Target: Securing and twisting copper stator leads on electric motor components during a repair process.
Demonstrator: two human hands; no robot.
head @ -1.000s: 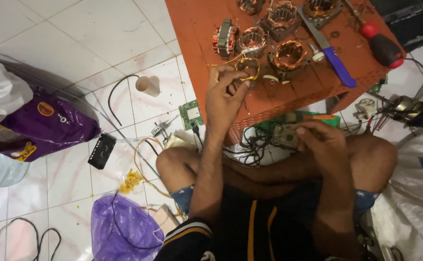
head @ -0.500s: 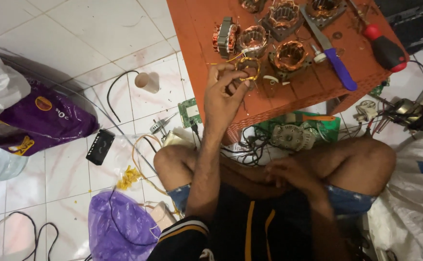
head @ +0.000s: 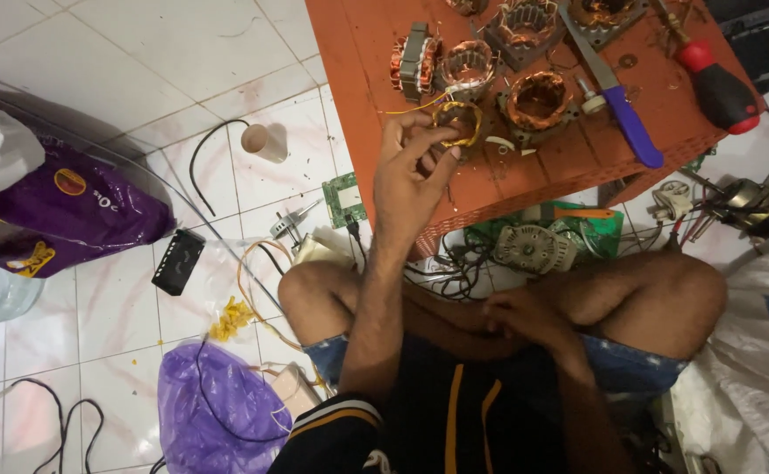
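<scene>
My left hand (head: pixel 411 171) reaches up to the near edge of the orange table (head: pixel 358 79) and pinches a small copper coil ring (head: pixel 472 118) wrapped in yellow tape. A thin yellow wire runs left from the ring. Just beyond it stand several copper-wound motor stators (head: pixel 538 98). My right hand (head: pixel 525 316) rests low on my crossed legs, its back towards the camera and its fingers hidden. Nothing shows in it.
A blue-handled knife (head: pixel 630 127) and a red-handled screwdriver (head: pixel 718 88) lie on the table's right side. Under the table sit a grey motor (head: pixel 534 247), a green circuit board (head: pixel 345 197) and tangled wires. Purple bags (head: pixel 77 206), a black box (head: pixel 178 261) and a small cup (head: pixel 264 142) lie on the tiled floor.
My right hand has drawn back from the green and grey parts under the table to my lap. My left hand has stayed at the coil ring.
</scene>
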